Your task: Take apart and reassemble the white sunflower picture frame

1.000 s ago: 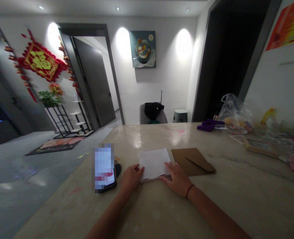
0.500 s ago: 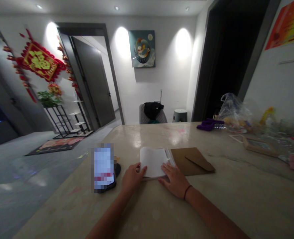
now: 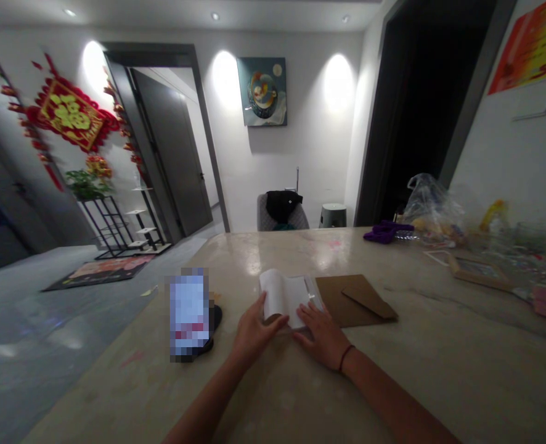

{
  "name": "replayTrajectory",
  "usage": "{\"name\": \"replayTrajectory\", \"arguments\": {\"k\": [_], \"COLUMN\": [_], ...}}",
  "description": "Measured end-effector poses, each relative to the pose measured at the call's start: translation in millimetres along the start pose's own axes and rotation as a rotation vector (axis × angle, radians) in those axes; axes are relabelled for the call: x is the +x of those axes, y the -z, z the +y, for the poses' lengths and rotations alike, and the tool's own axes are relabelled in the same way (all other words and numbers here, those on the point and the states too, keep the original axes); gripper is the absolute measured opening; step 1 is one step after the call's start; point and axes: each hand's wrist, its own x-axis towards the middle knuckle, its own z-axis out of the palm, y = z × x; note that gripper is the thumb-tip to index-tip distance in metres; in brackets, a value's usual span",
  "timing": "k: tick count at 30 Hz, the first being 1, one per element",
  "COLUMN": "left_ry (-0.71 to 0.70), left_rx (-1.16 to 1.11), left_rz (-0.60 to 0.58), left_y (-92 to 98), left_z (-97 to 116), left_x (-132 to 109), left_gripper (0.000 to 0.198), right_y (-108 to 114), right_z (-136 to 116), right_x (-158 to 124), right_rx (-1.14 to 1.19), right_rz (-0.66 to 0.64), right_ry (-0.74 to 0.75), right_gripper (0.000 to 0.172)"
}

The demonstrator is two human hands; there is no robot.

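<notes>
A curled stack of white paper lies on the stone table straight ahead, between the hands; its long axis is hard to tell. The left hand curves against the lifted left edge, though any pinch cannot be told. The right hand lies spread on the near corner. A brown envelope sits just right; no writing is readable.

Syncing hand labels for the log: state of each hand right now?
Left hand: partly closed, holding the curled edge of the white paper stack.
Right hand: open, fingertips resting on the same stack.
</notes>
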Motion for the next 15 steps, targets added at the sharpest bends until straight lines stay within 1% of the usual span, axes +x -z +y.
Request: {"name": "replayTrajectory", "arguments": {"k": [2,4,6,8,11,13,15], "left_ry": [0.076,0.136,0.167,0.186,0.147,0.104,0.097], "left_rx": [-0.108,-0.147,-0.118,-0.067,-0.069,-0.125,-0.227], "left_rz": [0.049,0.108,0.142,0.141,0.124,0.141,0.16], "left_y": [0.0,-0.1,0.1,0.8,2.6,3.6,4.2], "left_z": [0.8,-1.1,-4.8,-8.4,-11.8,-13.0,-13.8], "left_x": [1.5,3.7,5.8,7.5,8.6,9.2,9.9], "left_gripper": [0.069,0.06,0.058,0.061,0.053,0.044,0.039], "right_y": [0.1,1.2,2.9,4.5,4.7,2.6,-1.2], "right_z": [-1.2,-2.7,-4.1,-4.5,-1.9,2.0,6.5], "right_x": [0.0,-0.1,-0.3,0.1,2.4,4.9,7.5], "right_rx": [-0.005,-0.002,0.019,0.05,0.078,0.086,0.1], "right_rz": [-0.004,-0.002,0.003,0.026,0.124,0.219,0.312], "right_ry": [-0.01,-0.018,-0.021,-0.028,-0.071,-0.113,-0.158], "right_gripper": [0.055,0.054,0.053,0.052,0.048,0.045,0.042]}}
